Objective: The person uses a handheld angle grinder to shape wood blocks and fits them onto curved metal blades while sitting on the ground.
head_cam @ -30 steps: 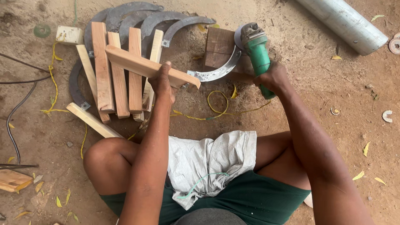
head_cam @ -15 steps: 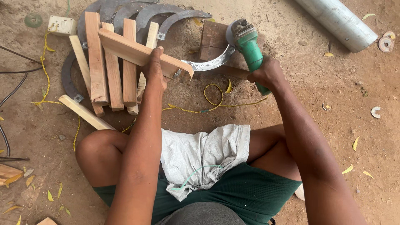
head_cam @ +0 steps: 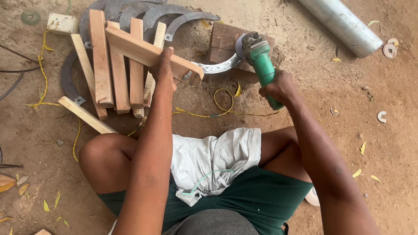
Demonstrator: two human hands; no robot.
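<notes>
Curved sickle blade (head_cam: pixel 217 68) lying across a dark wooden block (head_cam: pixel 226 43) on the dirt, long axis left to right, wooden handle (head_cam: pixel 148 53) pinned by the closed left hand (head_cam: pixel 163 69). Right hand (head_cam: pixel 278 87) wrapped round a green angle grinder (head_cam: pixel 261 65), disc end at the blade. More handled sickles (head_cam: pixel 126 65) stacked left; grey pipe (head_cam: pixel 344 26) upper right; yellow cord (head_cam: pixel 217 114) trailing below.

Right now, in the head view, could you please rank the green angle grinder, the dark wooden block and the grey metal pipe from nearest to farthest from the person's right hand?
1. Green angle grinder: gripped in the right hand.
2. Dark wooden block: just beyond, under the grinder's disc.
3. Grey metal pipe: farthest, top right.
</notes>
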